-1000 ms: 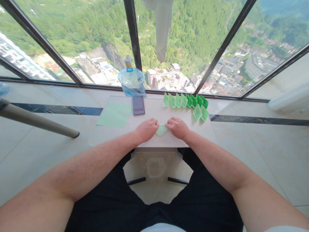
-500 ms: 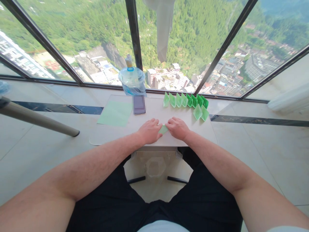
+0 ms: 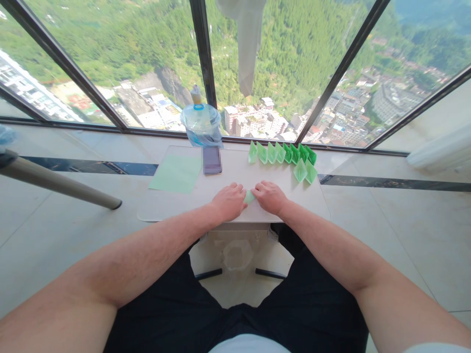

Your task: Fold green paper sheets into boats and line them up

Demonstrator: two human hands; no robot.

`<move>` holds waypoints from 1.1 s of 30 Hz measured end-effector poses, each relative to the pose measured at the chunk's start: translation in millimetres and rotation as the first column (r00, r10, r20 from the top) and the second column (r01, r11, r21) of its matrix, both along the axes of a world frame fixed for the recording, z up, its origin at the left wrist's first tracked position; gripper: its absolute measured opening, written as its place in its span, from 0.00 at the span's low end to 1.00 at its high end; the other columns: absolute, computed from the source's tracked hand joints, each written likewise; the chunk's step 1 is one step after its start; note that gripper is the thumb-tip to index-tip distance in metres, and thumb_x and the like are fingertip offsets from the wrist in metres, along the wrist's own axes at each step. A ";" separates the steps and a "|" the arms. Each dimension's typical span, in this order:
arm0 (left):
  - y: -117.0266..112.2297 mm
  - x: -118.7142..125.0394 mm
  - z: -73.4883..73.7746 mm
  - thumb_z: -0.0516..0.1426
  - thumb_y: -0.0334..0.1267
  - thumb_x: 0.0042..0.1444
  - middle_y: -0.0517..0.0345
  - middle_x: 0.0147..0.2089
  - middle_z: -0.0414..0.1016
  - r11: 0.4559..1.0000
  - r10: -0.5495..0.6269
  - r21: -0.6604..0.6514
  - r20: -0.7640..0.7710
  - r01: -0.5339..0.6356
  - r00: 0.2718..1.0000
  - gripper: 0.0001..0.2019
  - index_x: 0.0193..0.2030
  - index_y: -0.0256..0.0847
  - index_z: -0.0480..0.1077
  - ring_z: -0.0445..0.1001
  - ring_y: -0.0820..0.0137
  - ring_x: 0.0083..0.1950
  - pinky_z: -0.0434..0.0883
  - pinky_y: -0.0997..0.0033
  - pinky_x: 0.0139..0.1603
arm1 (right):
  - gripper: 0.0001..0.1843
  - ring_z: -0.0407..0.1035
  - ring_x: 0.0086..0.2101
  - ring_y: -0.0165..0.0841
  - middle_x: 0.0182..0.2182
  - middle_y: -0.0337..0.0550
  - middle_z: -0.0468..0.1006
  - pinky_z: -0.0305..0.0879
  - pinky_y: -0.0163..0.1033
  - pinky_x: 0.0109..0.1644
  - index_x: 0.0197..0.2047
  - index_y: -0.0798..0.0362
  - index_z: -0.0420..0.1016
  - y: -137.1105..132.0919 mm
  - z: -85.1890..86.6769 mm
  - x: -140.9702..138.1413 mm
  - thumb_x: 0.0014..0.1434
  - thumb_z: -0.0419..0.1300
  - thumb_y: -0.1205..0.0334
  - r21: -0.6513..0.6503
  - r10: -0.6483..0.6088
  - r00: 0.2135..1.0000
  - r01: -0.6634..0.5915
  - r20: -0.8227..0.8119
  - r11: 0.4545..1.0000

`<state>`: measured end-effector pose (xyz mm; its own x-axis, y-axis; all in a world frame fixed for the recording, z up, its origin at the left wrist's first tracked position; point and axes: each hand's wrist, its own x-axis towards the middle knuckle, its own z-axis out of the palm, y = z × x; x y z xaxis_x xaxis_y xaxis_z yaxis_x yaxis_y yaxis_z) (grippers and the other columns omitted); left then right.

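Note:
A small folded piece of light green paper (image 3: 249,197) lies on the white table (image 3: 176,208) near its front edge, mostly covered by my fingers. My left hand (image 3: 231,202) is closed on its left end, the fingers bent over it. On its right end, my right hand (image 3: 269,196) grips with curled fingers. At the back right of the table stand several folded paper boats (image 3: 283,153), shading from pale to deep green, in a row, with two more paper boats (image 3: 305,171) in front of them.
Flat light green paper sheets (image 3: 174,173) lie at the table's left, beside a phone (image 3: 212,160). A large water bottle (image 3: 201,125) stands behind, against the window. A grey pole (image 3: 62,181) slants in from the left. My legs are under the table's front edge.
Both hands stay in nearly the same place on the folded paper. A little less of the paper shows between them now.

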<state>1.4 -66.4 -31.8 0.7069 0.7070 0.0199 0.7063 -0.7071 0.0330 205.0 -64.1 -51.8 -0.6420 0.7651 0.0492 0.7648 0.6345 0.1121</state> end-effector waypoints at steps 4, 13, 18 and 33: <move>-1.8 1.1 -1.5 0.57 0.43 0.61 0.41 0.46 0.74 1.000 -0.001 0.007 -0.026 0.001 1.000 0.18 0.51 0.30 0.73 0.70 0.54 0.50 0.68 0.57 0.51 | 0.13 0.64 0.42 0.41 0.40 0.53 0.75 0.56 0.43 0.44 0.43 0.57 0.76 -2.8 2.7 -2.0 0.66 0.50 0.69 -0.017 -0.018 0.999 0.019 0.031 1.000; -13.6 1.9 -5.9 0.52 0.42 0.65 0.39 0.50 0.73 0.999 0.050 0.012 -0.026 -0.049 0.998 0.23 0.61 0.27 0.68 0.67 0.53 0.52 0.65 0.56 0.54 | 0.23 0.65 0.46 0.45 0.47 0.57 0.74 0.58 0.45 0.45 0.62 0.56 0.68 -17.9 12.6 -10.5 0.68 0.46 0.67 -0.041 -0.097 0.992 0.101 0.081 0.994; -23.4 4.7 -6.4 0.49 0.40 0.66 0.38 0.53 0.72 0.993 0.121 0.011 -0.029 -0.121 0.992 0.24 0.64 0.27 0.64 0.67 0.52 0.54 0.64 0.55 0.53 | 0.24 0.65 0.47 0.47 0.48 0.60 0.74 0.58 0.47 0.45 0.63 0.60 0.67 -22.9 18.5 -4.6 0.68 0.44 0.67 -0.070 -0.168 0.976 0.179 0.139 0.981; -30.1 9.9 -5.8 0.49 0.39 0.65 0.36 0.56 0.72 0.980 0.197 -0.008 -0.041 -0.198 0.980 0.24 0.64 0.28 0.65 0.67 0.49 0.55 0.64 0.51 0.51 | 0.23 0.65 0.51 0.42 0.53 0.55 0.73 0.61 0.43 0.52 0.60 0.57 0.69 -32.6 28.7 -11.2 0.63 0.50 0.69 -0.111 -0.269 0.963 0.269 0.012 0.957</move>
<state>11.3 -96.6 -37.6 0.5534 0.8328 -0.0144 0.8329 -0.5534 0.0095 193.7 -96.7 -23.1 -0.4115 0.9104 -0.0435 0.9092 0.4134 0.0501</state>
